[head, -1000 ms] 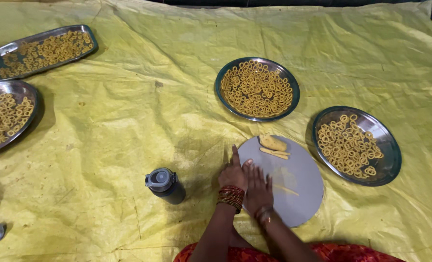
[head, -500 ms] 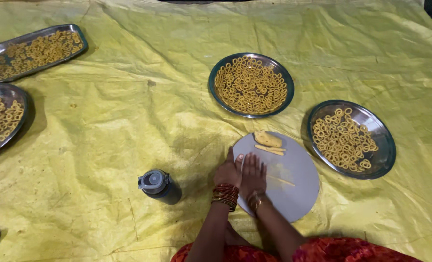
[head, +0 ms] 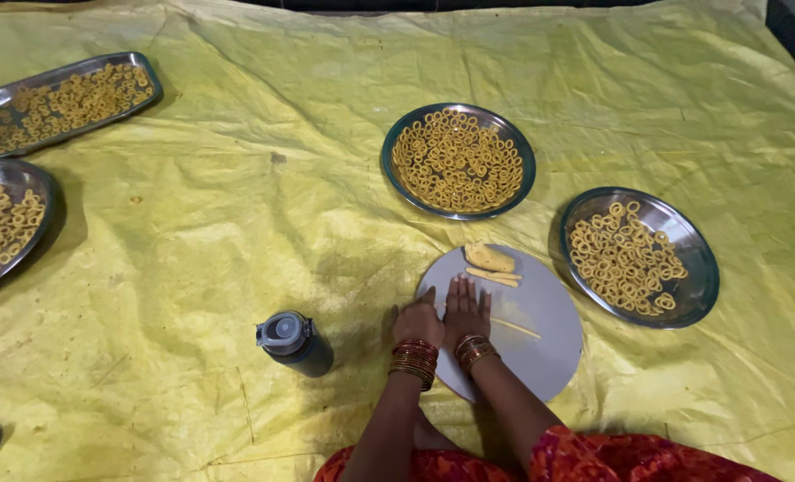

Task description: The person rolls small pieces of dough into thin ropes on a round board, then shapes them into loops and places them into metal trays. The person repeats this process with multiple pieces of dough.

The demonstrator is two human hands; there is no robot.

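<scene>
Yellow crinkled plastic sheet [head: 237, 232] covers the whole floor under the person. On it, close to the person, lies a round grey flat board [head: 540, 353]. Both hands rest side by side on the left part of this board, palms down. The left hand [head: 418, 321] and the right hand [head: 465, 311] touch each other, and the fingers [head: 469, 290] are stretched out flat and hold nothing; what is under the palms I cannot tell. Each wrist carries red and gold bangles [head: 414, 359].

On the far part of the board, just beyond the fingertips, lie a small yellow lump of dough [head: 489, 258] and a few thin dough strips [head: 494, 276]; one more strip [head: 515, 328] lies to the right of the right hand.

Round steel plates filled with small yellow dough rings stand around: one beyond the board [head: 458, 161], one to its right [head: 640, 256]. Two more steel trays [head: 63, 100] with rings are far to the left. Near the left hand stands a dark bottle with grey lid [head: 294, 342].
</scene>
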